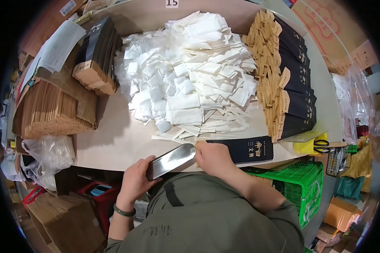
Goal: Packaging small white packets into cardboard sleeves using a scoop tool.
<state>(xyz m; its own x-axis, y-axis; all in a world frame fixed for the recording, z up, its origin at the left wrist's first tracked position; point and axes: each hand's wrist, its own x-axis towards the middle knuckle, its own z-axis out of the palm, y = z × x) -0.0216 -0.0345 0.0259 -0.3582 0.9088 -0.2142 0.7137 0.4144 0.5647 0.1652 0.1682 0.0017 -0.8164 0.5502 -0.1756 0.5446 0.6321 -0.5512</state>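
Observation:
My left hand (136, 180) grips a long, shiny silvery metal piece (172, 161) with a rounded end, fingers along its edge. That end reaches my right hand (214, 158), whose fingers are closed at the brown end of a black paper sleeve (250, 150) lying along the table's front edge. How far the metal piece and the sleeve overlap is hidden by the right hand. Just beyond both hands is a heap of white paper packets (223, 63), with clear plastic sachets (150, 71) on its left side and narrow white strips (219, 126) at its near edge.
Black sleeves with brown ends stand in a row (297, 84) at right and a stack (95, 50) at left. A carton of brown card pieces (57, 107) is at far left. Scissors (321, 145) sit in a yellow holder at right, above a green crate (306, 185).

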